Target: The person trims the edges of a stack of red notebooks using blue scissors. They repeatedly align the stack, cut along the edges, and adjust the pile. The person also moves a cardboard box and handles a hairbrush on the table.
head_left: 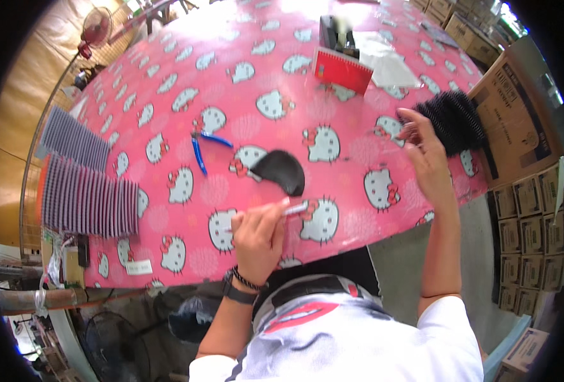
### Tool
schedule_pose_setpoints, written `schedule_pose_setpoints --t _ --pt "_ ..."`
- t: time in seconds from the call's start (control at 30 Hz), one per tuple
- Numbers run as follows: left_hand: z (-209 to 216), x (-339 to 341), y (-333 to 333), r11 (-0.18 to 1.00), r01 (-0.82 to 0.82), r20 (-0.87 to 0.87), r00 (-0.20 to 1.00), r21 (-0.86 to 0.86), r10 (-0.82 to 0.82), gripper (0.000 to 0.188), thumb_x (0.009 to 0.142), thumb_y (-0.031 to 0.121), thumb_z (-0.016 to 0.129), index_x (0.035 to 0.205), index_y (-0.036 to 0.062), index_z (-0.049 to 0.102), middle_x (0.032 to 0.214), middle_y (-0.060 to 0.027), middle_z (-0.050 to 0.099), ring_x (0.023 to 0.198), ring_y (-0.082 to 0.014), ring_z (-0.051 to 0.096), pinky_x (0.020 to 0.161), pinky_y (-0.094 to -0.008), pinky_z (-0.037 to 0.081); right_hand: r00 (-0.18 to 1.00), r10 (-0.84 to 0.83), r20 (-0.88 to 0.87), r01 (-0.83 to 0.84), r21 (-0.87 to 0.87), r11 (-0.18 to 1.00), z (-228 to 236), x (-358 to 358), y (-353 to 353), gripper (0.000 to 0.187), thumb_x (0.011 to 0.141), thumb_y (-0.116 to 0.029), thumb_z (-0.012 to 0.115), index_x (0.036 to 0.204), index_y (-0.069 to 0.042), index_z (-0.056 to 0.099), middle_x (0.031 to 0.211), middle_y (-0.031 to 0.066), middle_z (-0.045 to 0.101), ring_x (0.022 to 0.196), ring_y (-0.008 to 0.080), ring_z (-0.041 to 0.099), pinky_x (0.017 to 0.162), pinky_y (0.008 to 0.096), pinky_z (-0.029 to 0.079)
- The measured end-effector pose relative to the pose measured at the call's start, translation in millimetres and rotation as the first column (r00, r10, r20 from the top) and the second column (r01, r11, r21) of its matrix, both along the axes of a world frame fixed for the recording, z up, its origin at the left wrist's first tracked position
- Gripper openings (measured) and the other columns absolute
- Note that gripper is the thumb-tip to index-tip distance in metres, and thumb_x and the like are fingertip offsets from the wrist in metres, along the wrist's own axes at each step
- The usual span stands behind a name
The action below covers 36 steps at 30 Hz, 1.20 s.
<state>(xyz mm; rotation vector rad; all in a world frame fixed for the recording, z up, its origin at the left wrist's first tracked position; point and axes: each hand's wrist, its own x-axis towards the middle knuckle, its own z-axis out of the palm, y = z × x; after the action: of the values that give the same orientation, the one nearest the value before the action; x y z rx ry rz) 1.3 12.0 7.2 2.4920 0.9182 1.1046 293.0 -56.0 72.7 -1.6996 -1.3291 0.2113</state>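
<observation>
Left hand: the left hand (256, 237) is closed in a fist around a slim white stick-like tool (292, 208), near the near edge of the desk; the tool points right, its tip over the cloth.
Right hand: the right hand (427, 156) is loosely open, fingers reaching to the far right, fingertips touching the near left end of a stack of black pieces (454, 119); whether it has pinched one I cannot tell.
Black stack: a fanned row of thin black pieces at the right edge of the desk, just beside the cardboard boxes.
Single black piece: a black half-round piece (282, 170) lies flat in the middle of the desk, just beyond the left hand, apart from it.
Pliers: blue-handled pliers (203, 148) lie left of the half-round piece, handles spread.
Desk: the desk (167, 95) is covered with a pink cloth printed with white cartoon cat heads.
Left side: rows of purple-grey cards (84, 197) stand fanned at the left edge of the desk.
Far side: a red spiral notebook (342, 70), a clear plastic bag (390, 60) to its right and a dark tape dispenser (336, 32) beyond it.
Right of desk: stacked brown cardboard boxes (524, 127).
Far left: a red fan (95, 28) beyond the desk.
</observation>
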Motion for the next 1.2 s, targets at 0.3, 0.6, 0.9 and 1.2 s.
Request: schedule_pose_setpoints --t 0.3,0.6,0.9,1.2 --pt "5.6 1.1 9.7 0.999 0.018 -0.009 1.000 -0.041 -0.018 0.019 0.076 0.011 0.069 0.095 0.0098 0.067 0.083 -0.0021 0.061 0.079 -0.0194 0.057 0.073 -0.0324 0.037 0.771 0.409 -0.489 -0.517 -0.104 0.850 -47.1 -83.6 14.2 0.017 0.084 -0.004 0.065 0.101 -0.004 0.064 0.084 0.0049 0.059 0.070 0.0104 0.057 0.065 0.0245 0.047" --pt "6.5 -3.0 6.3 0.997 0.044 -0.020 0.999 -0.066 -0.045 0.017 0.074 0.011 0.071 0.092 0.0114 0.068 0.081 -0.0009 0.060 0.075 -0.0179 0.055 0.070 -0.0318 0.035 0.707 0.632 -0.317 -0.676 -0.040 0.736 -54.7 -80.5 27.5 0.017 0.082 0.002 0.062 0.098 -0.003 0.066 0.086 0.0058 0.062 0.075 0.0143 0.061 0.066 0.0269 0.049" --pt "8.4 -4.6 3.4 0.997 0.036 -0.018 0.999 -0.067 -0.037 0.017 0.074 0.010 0.071 0.091 0.0113 0.068 0.081 -0.0005 0.061 0.074 -0.0176 0.056 0.069 -0.0315 0.035 0.711 0.553 -0.434 -0.672 -0.192 0.715 -35.3 -80.6 28.2 0.013 0.090 -0.006 0.056 0.102 -0.002 0.061 0.080 0.0103 0.064 0.073 0.0179 0.064 0.065 0.0293 0.050" --pt "10.0 -5.2 4.4 0.994 0.069 0.014 0.998 -0.081 -0.068 0.017 0.074 0.009 0.071 0.091 0.0112 0.068 0.081 -0.0003 0.062 0.074 -0.0179 0.056 0.070 -0.0315 0.036 0.653 0.706 -0.274 -0.757 -0.221 0.615 -40.3 -78.1 33.6 0.013 0.087 -0.006 0.060 0.098 0.000 0.058 0.080 0.0109 0.062 0.075 0.0230 0.063 0.069 0.0328 0.050"
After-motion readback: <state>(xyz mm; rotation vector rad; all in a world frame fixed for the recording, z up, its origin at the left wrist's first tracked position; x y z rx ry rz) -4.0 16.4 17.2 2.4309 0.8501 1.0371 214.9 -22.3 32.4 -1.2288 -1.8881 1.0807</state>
